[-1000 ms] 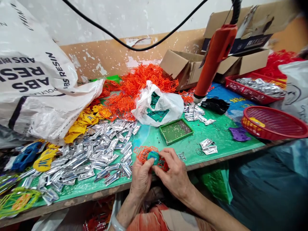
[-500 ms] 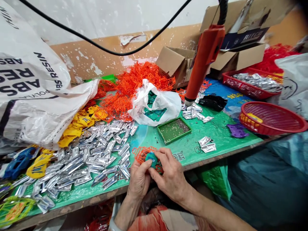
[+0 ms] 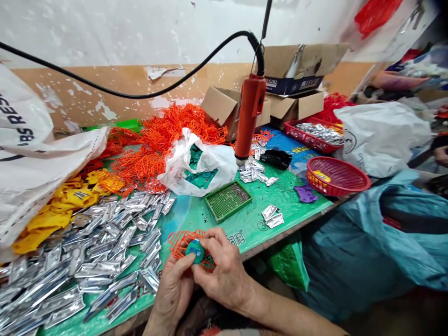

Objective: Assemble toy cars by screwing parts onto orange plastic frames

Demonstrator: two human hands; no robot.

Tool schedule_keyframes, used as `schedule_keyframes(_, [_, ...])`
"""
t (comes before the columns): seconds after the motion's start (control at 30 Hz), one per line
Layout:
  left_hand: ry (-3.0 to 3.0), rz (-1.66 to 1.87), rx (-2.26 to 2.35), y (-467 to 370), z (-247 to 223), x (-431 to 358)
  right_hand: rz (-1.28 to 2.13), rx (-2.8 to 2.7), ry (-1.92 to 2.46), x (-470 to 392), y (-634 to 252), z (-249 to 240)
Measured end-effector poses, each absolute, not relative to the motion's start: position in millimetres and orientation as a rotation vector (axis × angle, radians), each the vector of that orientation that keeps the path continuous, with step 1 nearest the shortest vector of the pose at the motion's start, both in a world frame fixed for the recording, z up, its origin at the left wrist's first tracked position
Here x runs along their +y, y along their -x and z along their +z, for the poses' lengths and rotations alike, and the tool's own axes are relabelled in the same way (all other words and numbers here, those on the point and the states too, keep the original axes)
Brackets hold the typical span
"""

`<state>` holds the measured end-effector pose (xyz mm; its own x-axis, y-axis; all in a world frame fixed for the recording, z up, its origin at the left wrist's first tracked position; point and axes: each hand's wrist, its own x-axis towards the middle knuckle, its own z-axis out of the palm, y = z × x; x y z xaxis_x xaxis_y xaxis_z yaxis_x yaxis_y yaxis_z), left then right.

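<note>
At the table's front edge, my left hand [image 3: 175, 284] and my right hand [image 3: 222, 268] come together around a round teal piece [image 3: 195, 252]. An orange plastic lattice frame [image 3: 180, 242] shows behind and beneath it, partly hidden by the fingers. My left thumb presses on the teal piece's lower edge, and the fingers of my right hand pinch its right side. Silver metallic pieces [image 3: 119, 247] lie in a spread to the left of my hands. Beyond them stands a green tray [image 3: 229, 200] of tiny parts, beside a white bag [image 3: 220, 161] holding teal pieces.
A red electric screwdriver [image 3: 250, 112] hangs over the table [image 3: 301, 210]. Orange frames [image 3: 178, 121] are heaped behind. To the right are a red basket [image 3: 339, 177] and blue bags [image 3: 350, 242]. A white sack [image 3: 42, 177] stands left, and another person's hand [image 3: 441, 151] shows far right.
The view has swung to the right, so the table's contents appear farther left and more of the right side shows. Both hands keep hold of the teal piece and orange frame.
</note>
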<state>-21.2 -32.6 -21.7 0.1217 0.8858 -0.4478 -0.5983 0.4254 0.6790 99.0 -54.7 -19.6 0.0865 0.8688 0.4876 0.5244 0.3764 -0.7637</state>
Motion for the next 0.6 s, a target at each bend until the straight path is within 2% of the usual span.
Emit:
schedule_keyframes(0.4, [-0.470, 1.092, 0.818, 18.5, -21.0, -36.4, 0.488, -1.552, 1.269, -55.3, -106.3, -19.2])
schedule_keyframes(0.6, [-0.514, 1.116, 0.789, 18.0, -21.4, -37.4, 0.420, -1.615, 1.302, -56.4, -105.4, -17.1])
